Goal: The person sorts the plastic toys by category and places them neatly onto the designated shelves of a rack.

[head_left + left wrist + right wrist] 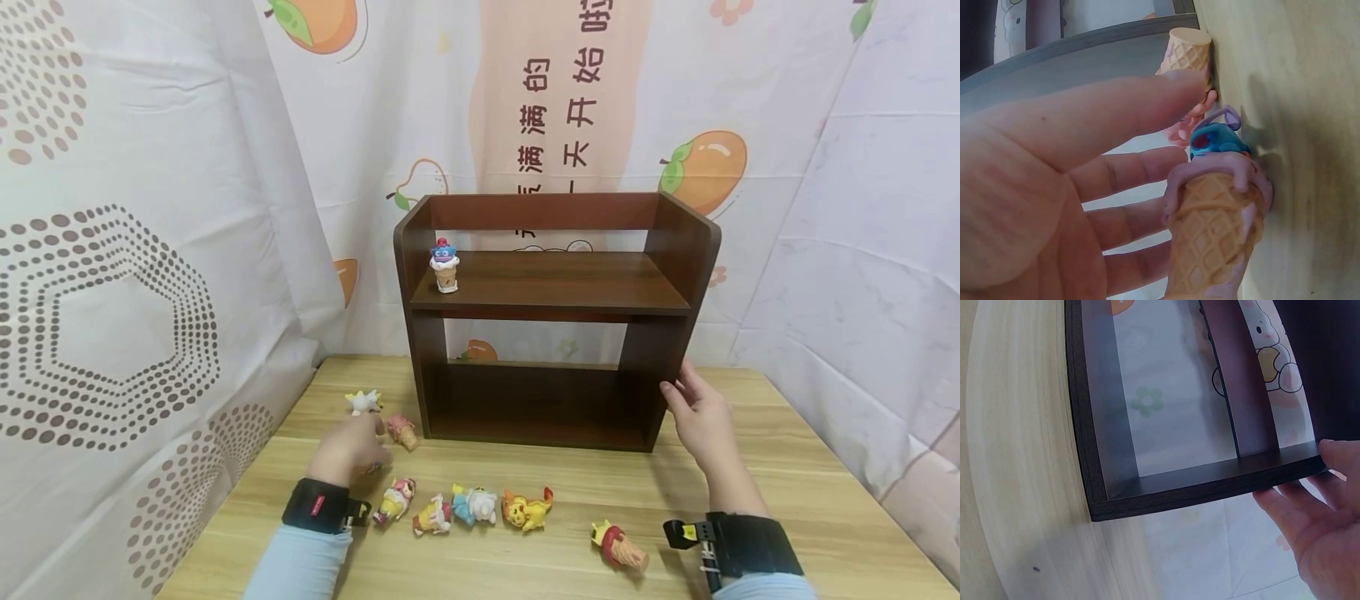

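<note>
My left hand is low over the table's left side, its fingers extended beside a blue-headed ice-cream-cone figurine lying on the wood. Whether the fingertips touch it I cannot tell; in the head view the hand mostly hides it. Just beyond lies a pink-topped cone figurine. With thumb at the front edge and fingers on the outer face, my right hand grips the right side panel of a dark brown two-tier shelf. A blue-and-white cone figurine stands upright at the left of its upper tier.
A white figurine lies behind the left hand. Along the front are a pink-and-yellow figurine, another yellow one, a blue-and-white one, an orange-yellow one and a red-topped cone figurine. Patterned curtains surround the table.
</note>
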The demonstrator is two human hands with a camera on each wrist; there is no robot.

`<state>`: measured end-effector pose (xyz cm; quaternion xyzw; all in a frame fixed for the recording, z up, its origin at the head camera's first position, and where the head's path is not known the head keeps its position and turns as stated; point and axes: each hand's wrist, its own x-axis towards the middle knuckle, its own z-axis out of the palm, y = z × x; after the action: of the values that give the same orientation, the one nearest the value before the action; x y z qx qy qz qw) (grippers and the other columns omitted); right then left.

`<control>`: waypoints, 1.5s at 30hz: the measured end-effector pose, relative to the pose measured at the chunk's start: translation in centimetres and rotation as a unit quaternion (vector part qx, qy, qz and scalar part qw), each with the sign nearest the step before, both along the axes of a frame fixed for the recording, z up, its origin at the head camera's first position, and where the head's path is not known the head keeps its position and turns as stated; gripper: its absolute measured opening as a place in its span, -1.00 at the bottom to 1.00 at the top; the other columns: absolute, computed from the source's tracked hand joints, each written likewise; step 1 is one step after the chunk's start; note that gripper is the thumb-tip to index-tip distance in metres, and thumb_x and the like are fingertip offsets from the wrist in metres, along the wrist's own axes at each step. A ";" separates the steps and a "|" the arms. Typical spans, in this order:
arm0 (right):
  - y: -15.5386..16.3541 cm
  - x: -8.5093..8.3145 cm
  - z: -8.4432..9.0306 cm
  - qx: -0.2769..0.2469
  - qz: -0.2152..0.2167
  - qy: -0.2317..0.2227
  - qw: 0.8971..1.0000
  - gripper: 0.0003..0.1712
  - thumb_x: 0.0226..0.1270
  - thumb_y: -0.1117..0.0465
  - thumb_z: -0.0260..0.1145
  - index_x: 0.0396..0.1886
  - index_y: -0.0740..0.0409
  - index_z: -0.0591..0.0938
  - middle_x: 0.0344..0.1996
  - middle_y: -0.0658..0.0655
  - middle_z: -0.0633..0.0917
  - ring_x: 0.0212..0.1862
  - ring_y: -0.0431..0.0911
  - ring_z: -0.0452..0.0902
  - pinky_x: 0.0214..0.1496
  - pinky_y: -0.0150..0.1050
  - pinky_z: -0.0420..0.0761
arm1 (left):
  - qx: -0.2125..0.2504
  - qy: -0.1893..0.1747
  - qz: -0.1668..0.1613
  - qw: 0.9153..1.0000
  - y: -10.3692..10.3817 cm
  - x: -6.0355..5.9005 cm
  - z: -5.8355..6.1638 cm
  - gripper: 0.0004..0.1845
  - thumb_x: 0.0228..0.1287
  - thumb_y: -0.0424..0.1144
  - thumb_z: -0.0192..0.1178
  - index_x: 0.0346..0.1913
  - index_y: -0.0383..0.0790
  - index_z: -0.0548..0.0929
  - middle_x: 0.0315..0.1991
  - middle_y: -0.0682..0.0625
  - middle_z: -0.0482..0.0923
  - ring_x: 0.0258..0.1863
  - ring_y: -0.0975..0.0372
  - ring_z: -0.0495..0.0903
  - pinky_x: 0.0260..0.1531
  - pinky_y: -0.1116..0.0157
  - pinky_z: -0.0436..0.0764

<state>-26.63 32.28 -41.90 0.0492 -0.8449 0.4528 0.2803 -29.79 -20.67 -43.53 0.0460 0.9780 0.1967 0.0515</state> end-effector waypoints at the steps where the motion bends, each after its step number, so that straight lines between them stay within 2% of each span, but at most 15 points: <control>1: 0.0 0.0 0.0 0.000 0.000 -0.001 1.000 -0.38 0.60 0.18 0.15 0.58 0.03 0.29 0.37 0.39 0.43 0.25 0.34 0.46 -0.11 -0.64 0.48 | -0.001 -0.001 0.000 1.000 0.0 0.0 0.0 -0.43 -0.10 -0.22 0.54 0.06 -0.29 0.66 -0.18 -0.10 0.67 -0.38 0.09 0.57 -0.38 0.09 0.56; 7: 0.0 0.0 0.0 0.007 -0.007 0.000 1.000 -0.38 0.60 0.17 0.16 0.58 0.03 0.31 0.34 0.39 0.47 0.24 0.33 0.49 -0.11 -0.66 0.46 | -0.020 -0.004 -0.006 1.000 0.1 0.2 0.0 -0.49 -0.12 -0.22 0.52 -0.03 -0.28 0.67 -0.34 -0.04 0.61 -0.44 0.11 0.54 -0.43 0.13 0.51; 12: 0.0 0.0 0.0 0.009 -0.011 0.000 1.000 -0.38 0.60 0.17 0.17 0.57 0.02 0.31 0.33 0.38 0.48 0.23 0.32 0.49 -0.12 -0.66 0.47 | -0.032 -0.003 -0.008 0.999 0.1 0.3 -0.1 -0.55 -0.16 -0.21 0.52 -0.12 -0.22 0.66 -0.34 -0.03 0.60 -0.40 0.09 0.53 -0.39 0.10 0.51; 27: 0.0 -0.1 0.0 0.004 -0.006 0.002 1.000 -0.38 0.60 0.17 0.16 0.57 0.04 0.31 0.34 0.39 0.47 0.23 0.33 0.48 -0.12 -0.65 0.48 | -0.030 -0.006 -0.024 0.999 0.3 0.4 -0.4 -0.69 -0.19 -0.28 0.52 -0.38 -0.16 0.59 -0.49 0.01 0.52 -0.48 0.13 0.49 -0.52 0.17 0.46; 37: 0.0 0.1 0.0 -0.001 -0.003 -0.002 1.000 -0.38 0.60 0.17 0.15 0.58 0.05 0.30 0.35 0.41 0.46 0.24 0.34 0.47 -0.15 -0.62 0.51 | -0.028 -0.018 -0.027 0.999 0.5 0.5 -0.2 -0.78 -0.11 -0.37 0.45 -0.42 -0.16 0.59 -0.53 0.01 0.52 -0.54 0.13 0.52 -0.55 0.19 0.47; 45: 0.0 0.1 0.0 -0.002 -0.001 -0.005 1.000 -0.38 0.61 0.17 0.15 0.57 0.07 0.30 0.34 0.41 0.46 0.24 0.34 0.47 -0.16 -0.63 0.51 | -0.024 -0.021 -0.027 0.999 0.5 0.7 0.0 -0.78 -0.10 -0.37 0.46 -0.41 -0.16 0.59 -0.53 0.01 0.52 -0.55 0.14 0.52 -0.55 0.20 0.47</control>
<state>-26.50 32.28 -41.93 0.0454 -0.8456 0.4541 0.2771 -29.09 -20.13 -43.55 0.0667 0.9795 0.1731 0.0786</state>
